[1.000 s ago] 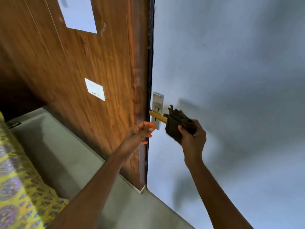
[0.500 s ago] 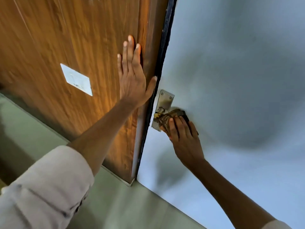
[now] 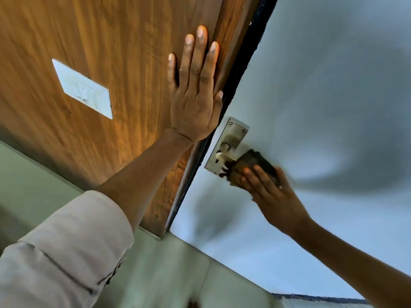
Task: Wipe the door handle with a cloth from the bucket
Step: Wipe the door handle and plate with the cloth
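A metal door handle point(image 3: 224, 153) on a steel backplate point(image 3: 231, 135) sits at the left edge of the pale blue door point(image 3: 322, 96). My right hand point(image 3: 270, 194) grips a dark brown cloth point(image 3: 251, 162) wrapped around the outer part of the lever, which is hidden under it. My left hand point(image 3: 195, 90) lies flat with fingers spread on the wooden panel point(image 3: 100, 52), just left of the black door edge and above the handle. The bucket is not in view.
A white switch plate point(image 3: 82, 88) is set into the wooden panel at the left. A black strip point(image 3: 240, 70) runs between panel and door. Greenish floor point(image 3: 166, 274) lies below.
My left hand rose from near the handle and now presses flat on the wooden panel. My right hand slid the cloth outward along the lever, baring its inner end. The view has moved closer.
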